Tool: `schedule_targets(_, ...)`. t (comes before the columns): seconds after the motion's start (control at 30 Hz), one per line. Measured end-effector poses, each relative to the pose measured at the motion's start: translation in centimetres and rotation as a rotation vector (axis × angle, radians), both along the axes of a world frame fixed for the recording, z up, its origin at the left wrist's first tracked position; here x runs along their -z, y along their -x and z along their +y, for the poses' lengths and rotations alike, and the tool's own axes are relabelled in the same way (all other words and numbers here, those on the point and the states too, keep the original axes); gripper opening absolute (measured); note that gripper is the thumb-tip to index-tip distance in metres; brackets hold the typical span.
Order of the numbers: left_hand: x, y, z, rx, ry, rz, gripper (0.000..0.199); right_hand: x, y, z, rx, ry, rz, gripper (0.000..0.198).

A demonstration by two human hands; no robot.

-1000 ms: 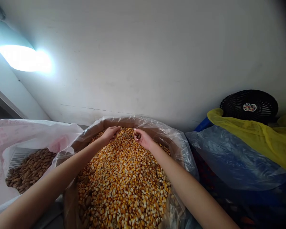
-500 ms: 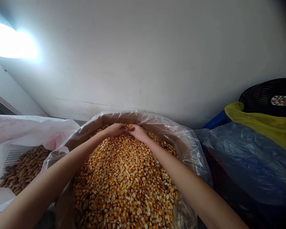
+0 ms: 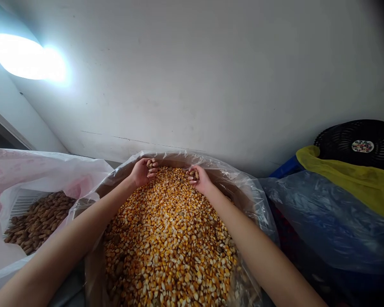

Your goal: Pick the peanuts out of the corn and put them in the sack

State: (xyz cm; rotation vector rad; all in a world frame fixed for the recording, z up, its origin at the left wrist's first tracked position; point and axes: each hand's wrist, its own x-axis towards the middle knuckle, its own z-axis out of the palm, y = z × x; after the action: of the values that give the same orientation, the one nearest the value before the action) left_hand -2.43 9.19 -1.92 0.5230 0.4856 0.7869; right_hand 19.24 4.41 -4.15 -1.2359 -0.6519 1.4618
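Note:
Orange and yellow corn kernels [image 3: 173, 230] fill a cardboard box lined with a clear plastic bag [image 3: 256, 204]. At the far left of the corn, my left hand [image 3: 143, 172] is turned palm inward, its curled fingers holding peanuts [image 3: 151, 163] in their shells. Across from it, my right hand [image 3: 201, 179] is closed around more unshelled peanuts [image 3: 194, 174]. Both hands are just above the corn, apart from each other. A few darker pieces lie among the kernels along the box's sides.
To the left, a white and pink bag [image 3: 83, 170] holds a heap of peanuts [image 3: 41, 221]. A white wall [image 3: 192, 85] rises behind the box. On the right are a black fan [image 3: 365, 143], yellow mesh cloth [image 3: 345, 179] and bluish plastic sheeting [image 3: 323, 217].
My hands were together at the far middle of the corn. They have moved apart, left and right, and peanuts now show in both. The view has shifted slightly.

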Motion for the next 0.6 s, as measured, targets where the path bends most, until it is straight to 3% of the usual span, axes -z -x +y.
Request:
schedule_targets(0.1,0.5,0.3,0.3,-0.084,-0.037,0.154,0.021,0.4,-0.5,0.1,0.006,-0.004,-0.097,0.033)
schedule_targets(0.17,1.1,0.3,0.5,-0.141,-0.160,0.354,0.028,0.9,-0.9,0.2,0.021,-0.019,-0.193,0.034)
schedule_targets(0.27,1.8,0.2,0.7,-0.214,-0.515,0.787,0.024,1.7,-1.4,0.3,0.036,-0.063,-0.385,0.025)
schedule_targets(0.37,2.2,0.4,0.9,-0.300,-0.885,1.158,0.018,2.5,-1.7,0.1,-0.018,-0.146,-0.878,0.011)
schedule_targets(0.43,2.3,0.6,1.0,-0.313,-1.015,1.310,0.017,2.9,-1.6,0.1,-0.089,-0.166,-1.139,0.011)
schedule_targets(0.53,2.4,0.7,0.9,-0.206,-1.062,1.529,0.021,3.0,-1.4,0.2,-0.149,-0.141,-1.176,0.009)
schedule_targets(0.6,2.4,0.6,0.8,-0.103,-1.074,1.645,0.025,2.7,-1.3,0.3,-0.151,-0.108,-1.029,0.009)
